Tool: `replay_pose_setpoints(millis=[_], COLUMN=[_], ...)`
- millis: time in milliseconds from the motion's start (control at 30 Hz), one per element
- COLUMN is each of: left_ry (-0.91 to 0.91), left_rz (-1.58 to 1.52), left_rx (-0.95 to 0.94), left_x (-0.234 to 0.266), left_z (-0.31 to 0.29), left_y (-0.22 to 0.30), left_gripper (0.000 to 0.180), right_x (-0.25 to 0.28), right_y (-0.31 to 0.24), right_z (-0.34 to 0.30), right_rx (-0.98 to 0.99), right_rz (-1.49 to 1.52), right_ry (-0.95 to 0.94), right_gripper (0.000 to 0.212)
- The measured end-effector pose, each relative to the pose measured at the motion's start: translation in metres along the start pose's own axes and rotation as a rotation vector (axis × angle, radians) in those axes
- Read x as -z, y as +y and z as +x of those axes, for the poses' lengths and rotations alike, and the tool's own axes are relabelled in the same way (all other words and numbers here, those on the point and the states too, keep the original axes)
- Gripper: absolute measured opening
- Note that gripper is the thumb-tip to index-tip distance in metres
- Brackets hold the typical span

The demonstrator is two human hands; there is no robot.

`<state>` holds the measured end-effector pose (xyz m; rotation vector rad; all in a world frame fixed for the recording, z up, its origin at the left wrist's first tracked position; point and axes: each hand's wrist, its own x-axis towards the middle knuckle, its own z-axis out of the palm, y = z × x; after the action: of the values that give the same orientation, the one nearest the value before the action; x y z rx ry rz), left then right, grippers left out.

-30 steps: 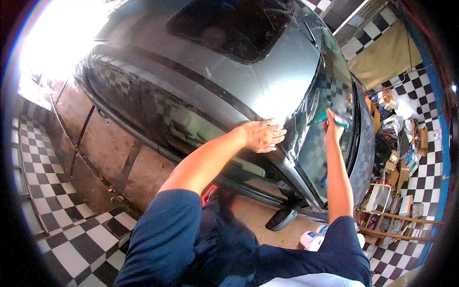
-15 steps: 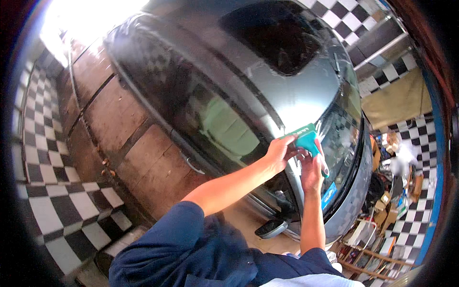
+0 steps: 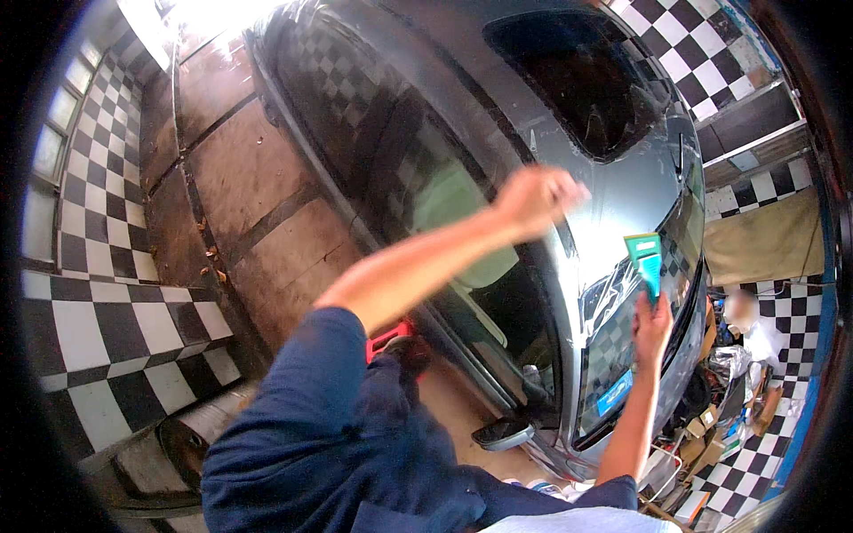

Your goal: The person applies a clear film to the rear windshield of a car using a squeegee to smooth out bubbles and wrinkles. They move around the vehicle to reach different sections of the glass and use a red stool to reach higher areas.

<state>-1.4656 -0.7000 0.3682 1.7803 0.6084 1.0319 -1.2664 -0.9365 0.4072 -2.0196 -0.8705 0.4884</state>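
Observation:
My right hand (image 3: 653,327) grips a green and teal squeegee (image 3: 646,258) by its lower end, its wide flat head pointing away from me. The squeegee is over the glass edge of a grey car (image 3: 613,195). Wrinkled clear film (image 3: 609,298) with bright glints lies along the car beneath it. My left hand (image 3: 538,202) is raised above the car's roof edge, apart from the squeegee. Its fingers are curled in and somewhat blurred; whether anything small is between them I cannot make out.
A wing mirror (image 3: 504,433) juts out close to my body. A blue sticker (image 3: 615,392) is on the glass by my right forearm. Cardboard boxes and clutter (image 3: 706,426) crowd the right side, where a person in white (image 3: 760,338) is. A red object (image 3: 391,339) is beside the car.
My left hand has let go of the squeegee and lifted up and away. The squeegee has moved right in my right hand. The whole view has shifted, and a red object now shows.

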Motion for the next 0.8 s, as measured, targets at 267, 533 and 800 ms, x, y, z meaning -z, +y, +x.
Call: replay_pose_setpoints(millis=[267, 533, 800], left_ry=[0.234, 0.098, 0.148], left_rz=[1.035, 1.144, 1.213], left_rx=[-0.242, -0.087, -0.179], left_x=[0.161, 0.151, 0.149], left_z=[0.157, 0.176, 0.177], left_y=[-0.133, -0.152, -0.152], left_gripper=[0.028, 0.039, 0.043], right_x=[0.028, -0.008, -0.11], right_y=[-0.028, -0.075, -0.134], right_z=[0.105, 0.305, 0.479], right_rx=[0.196, 0.491, 0.699], right_rz=[-0.178, -0.634, -0.702], right_ry=[-0.015, 0.034, 0.011], right_gripper=[0.027, 0.043, 0.051])
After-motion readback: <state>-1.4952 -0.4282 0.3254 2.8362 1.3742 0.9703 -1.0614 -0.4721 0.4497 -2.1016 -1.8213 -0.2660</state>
